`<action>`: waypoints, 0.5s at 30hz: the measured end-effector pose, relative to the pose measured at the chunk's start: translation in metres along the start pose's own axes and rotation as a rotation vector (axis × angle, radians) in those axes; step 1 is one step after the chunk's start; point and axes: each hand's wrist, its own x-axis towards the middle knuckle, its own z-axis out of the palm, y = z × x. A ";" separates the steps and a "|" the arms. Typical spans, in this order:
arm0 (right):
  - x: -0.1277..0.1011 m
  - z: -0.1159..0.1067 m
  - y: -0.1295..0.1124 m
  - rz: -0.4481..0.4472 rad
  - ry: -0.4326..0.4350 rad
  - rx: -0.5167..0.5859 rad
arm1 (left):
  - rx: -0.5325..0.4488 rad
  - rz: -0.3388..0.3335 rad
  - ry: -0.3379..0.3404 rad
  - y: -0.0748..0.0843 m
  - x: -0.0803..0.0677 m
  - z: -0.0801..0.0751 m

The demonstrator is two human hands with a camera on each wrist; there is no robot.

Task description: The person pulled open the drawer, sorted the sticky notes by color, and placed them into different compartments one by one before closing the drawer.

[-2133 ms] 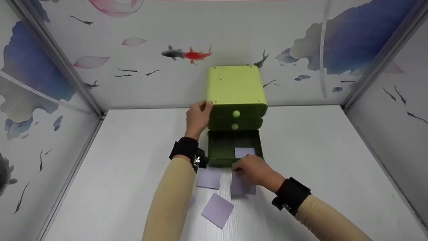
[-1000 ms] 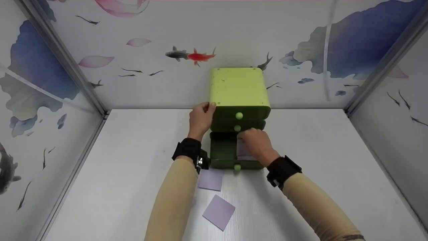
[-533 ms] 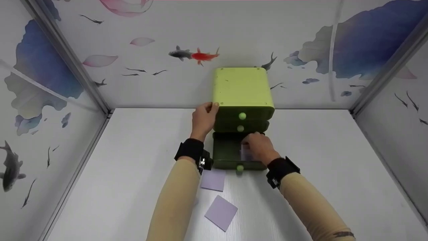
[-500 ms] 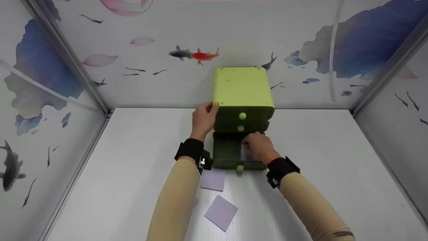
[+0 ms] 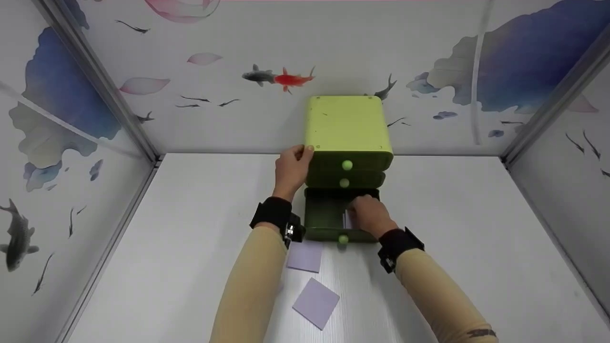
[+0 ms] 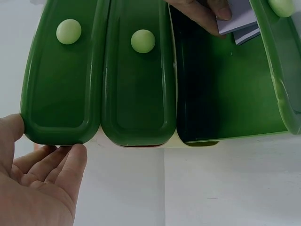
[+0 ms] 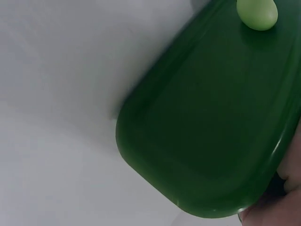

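A light-green drawer cabinet (image 5: pixel 349 124) stands against the back wall. My left hand (image 5: pixel 291 169) grips its upper left edge, thumb on top and fingers along the side in the left wrist view. The bottom drawer (image 5: pixel 324 209) is pulled out, and my right hand (image 5: pixel 372 215) is inside its right half. There its fingers pinch a lilac square sticky note pad (image 6: pixel 239 14), and another lilac pad (image 6: pixel 247 34) shows under it. In the right wrist view the drawer front (image 7: pixel 202 122) hides most of that hand.
Two lilac pads lie on the white table: one pad (image 5: pixel 305 256) just before the drawer, the other pad (image 5: pixel 316 303) turned askew nearer me. The upper drawer (image 5: pixel 329 162) and middle drawer (image 5: pixel 324 179) have round knobs. Printed walls enclose the back and sides.
My right hand has carried a lilac pad from before the drawer over its front into the right half, then drawn slightly back toward the drawer front. My left hand keeps its grip.
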 end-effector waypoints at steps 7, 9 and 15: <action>0.000 0.002 0.002 0.005 -0.030 0.020 | 0.011 0.016 0.009 0.001 -0.001 0.000; 0.000 0.002 0.002 0.005 -0.033 0.030 | 0.011 0.019 0.007 0.001 -0.002 0.000; 0.001 0.000 0.002 0.009 -0.038 0.036 | 0.007 0.004 0.008 0.002 -0.003 -0.001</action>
